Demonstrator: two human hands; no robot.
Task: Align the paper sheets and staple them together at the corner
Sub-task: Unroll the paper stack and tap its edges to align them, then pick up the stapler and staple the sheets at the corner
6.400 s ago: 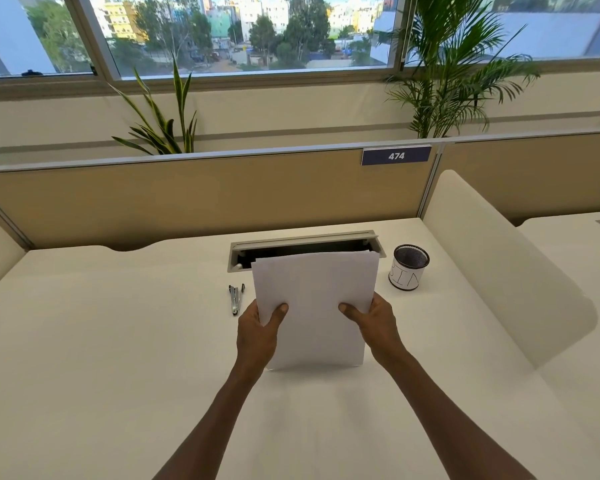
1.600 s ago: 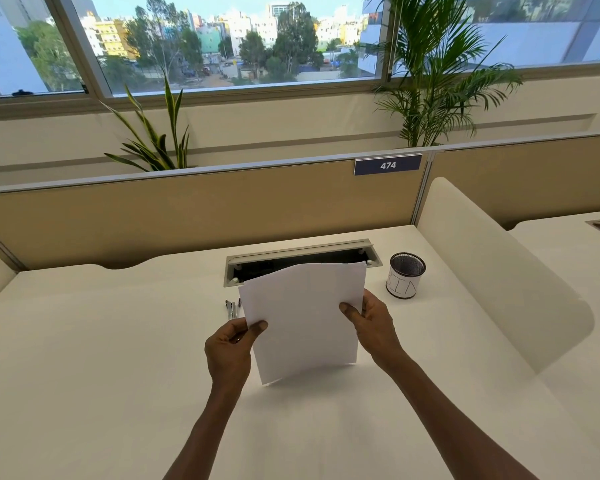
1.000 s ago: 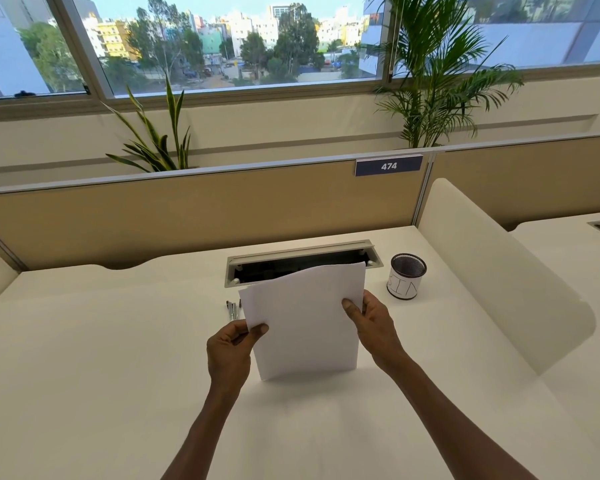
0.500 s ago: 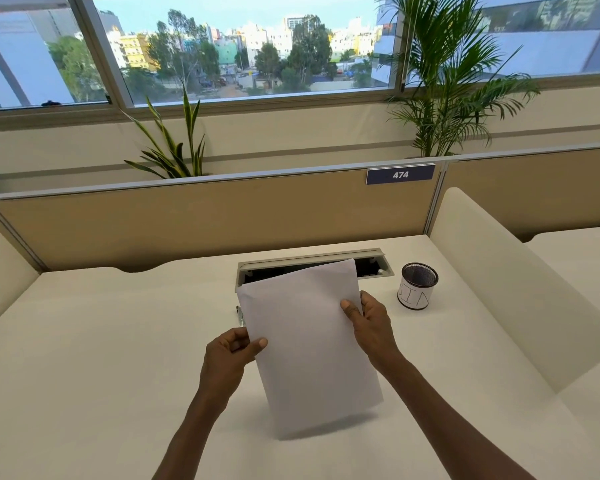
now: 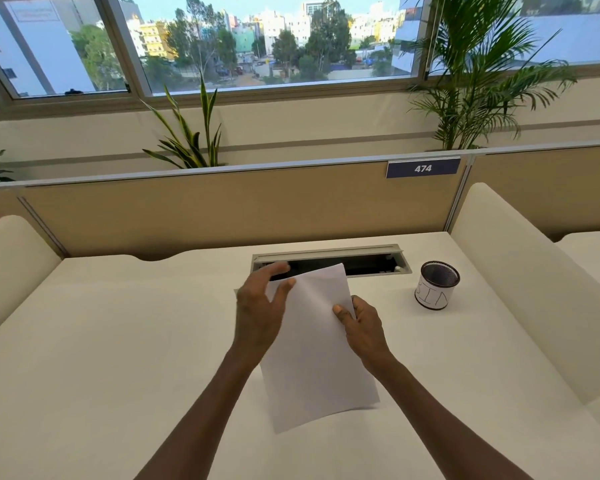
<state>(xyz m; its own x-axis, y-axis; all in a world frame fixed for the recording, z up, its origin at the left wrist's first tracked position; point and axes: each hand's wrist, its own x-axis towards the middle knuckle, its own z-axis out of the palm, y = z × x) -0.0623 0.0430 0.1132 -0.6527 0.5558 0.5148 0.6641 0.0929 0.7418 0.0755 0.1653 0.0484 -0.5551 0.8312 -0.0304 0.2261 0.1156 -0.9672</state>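
Observation:
A stack of white paper sheets (image 5: 312, 358) hangs tilted over the middle of the white desk (image 5: 118, 341), its lower end close to the surface. My right hand (image 5: 364, 323) pinches the sheets at their right edge, thumb on the front. My left hand (image 5: 258, 313) hovers at the sheets' top left corner with fingers spread loosely, the thumb overlapping the paper. No stapler shows; the desk spot left of the sheets is hidden by my left hand.
A black mesh cup with a white label (image 5: 437, 285) stands at the right. A cable slot (image 5: 371, 263) lies open behind the sheets. A padded side divider (image 5: 520, 278) bounds the desk on the right and a tan partition (image 5: 222, 209) at the back.
My left hand has left the sheets' left edge and risen to their top left corner, fingers spreading. The sheets have leaned further flat in my right hand.

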